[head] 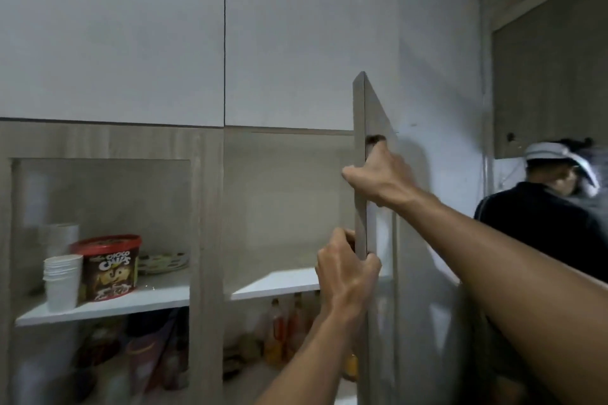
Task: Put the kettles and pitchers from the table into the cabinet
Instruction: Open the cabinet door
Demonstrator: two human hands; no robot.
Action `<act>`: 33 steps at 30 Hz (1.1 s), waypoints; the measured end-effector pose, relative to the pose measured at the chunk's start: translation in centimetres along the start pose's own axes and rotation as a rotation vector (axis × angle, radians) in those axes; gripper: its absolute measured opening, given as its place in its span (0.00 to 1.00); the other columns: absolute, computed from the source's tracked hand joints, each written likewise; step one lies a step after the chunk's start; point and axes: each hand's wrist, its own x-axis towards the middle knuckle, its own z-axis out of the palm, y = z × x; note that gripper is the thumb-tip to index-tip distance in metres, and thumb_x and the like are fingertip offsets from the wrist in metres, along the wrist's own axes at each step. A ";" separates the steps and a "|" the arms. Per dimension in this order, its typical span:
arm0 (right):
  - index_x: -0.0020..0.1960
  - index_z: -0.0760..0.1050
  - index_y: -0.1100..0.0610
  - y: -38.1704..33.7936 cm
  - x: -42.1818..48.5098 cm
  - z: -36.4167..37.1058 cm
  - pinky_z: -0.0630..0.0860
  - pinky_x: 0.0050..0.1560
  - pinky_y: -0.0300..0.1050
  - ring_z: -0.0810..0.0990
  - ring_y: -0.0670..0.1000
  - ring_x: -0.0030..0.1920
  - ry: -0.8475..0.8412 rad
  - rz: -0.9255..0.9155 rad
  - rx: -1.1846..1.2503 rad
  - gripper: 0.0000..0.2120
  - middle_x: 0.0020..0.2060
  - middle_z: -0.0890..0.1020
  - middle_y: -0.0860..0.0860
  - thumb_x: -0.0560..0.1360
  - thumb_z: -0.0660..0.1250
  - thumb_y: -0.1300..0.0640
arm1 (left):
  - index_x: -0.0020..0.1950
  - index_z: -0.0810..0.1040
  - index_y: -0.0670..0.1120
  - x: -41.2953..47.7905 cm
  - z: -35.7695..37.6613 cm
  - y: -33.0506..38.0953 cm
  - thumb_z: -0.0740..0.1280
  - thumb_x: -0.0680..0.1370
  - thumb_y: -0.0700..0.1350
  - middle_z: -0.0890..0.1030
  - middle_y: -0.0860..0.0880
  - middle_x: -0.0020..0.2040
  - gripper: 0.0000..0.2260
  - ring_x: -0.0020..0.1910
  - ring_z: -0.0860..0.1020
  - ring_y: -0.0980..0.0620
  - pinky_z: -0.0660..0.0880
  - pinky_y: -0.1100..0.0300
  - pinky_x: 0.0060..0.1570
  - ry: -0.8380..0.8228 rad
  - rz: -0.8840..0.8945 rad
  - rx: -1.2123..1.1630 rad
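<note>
The cabinet door (360,108) stands swung out, edge-on to me, at the right of a pale wood cabinet (210,207). My right hand (378,174) grips the door's edge high up, fingers wrapped round it. My left hand (348,270) grips the same edge lower down. Behind the door the right compartment shows a bare white shelf (273,284). No kettle or pitcher is in view.
The left compartment's shelf holds a stack of white paper cups (62,279), a red-lidded Choco Chips tub (110,268) and plates (163,261). Bottles (286,322) stand below the right shelf. Another person (556,207) in a dark top stands at the right.
</note>
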 end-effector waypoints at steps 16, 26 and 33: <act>0.46 0.79 0.59 26.8 -2.7 -17.1 0.77 0.44 0.48 0.81 0.61 0.45 0.163 0.400 -0.080 0.09 0.48 0.83 0.59 0.71 0.67 0.53 | 0.79 0.51 0.50 -12.3 26.1 11.5 0.71 0.75 0.48 0.55 0.46 0.78 0.39 0.74 0.65 0.43 0.68 0.49 0.70 -0.697 -0.040 -0.091; 0.54 0.79 0.56 42.0 3.7 -21.3 0.79 0.54 0.55 0.80 0.63 0.52 0.155 0.468 0.026 0.17 0.52 0.82 0.58 0.70 0.65 0.49 | 0.80 0.42 0.48 -12.1 41.5 17.2 0.66 0.79 0.46 0.45 0.49 0.80 0.39 0.77 0.60 0.44 0.63 0.53 0.74 -0.702 -0.018 -0.051; 0.59 0.76 0.59 45.3 5.2 -21.5 0.77 0.57 0.56 0.79 0.64 0.56 0.171 0.444 0.010 0.18 0.61 0.79 0.61 0.73 0.65 0.50 | 0.79 0.42 0.43 -11.6 44.7 18.4 0.64 0.79 0.48 0.47 0.43 0.78 0.38 0.74 0.63 0.43 0.64 0.56 0.71 -0.668 0.033 0.139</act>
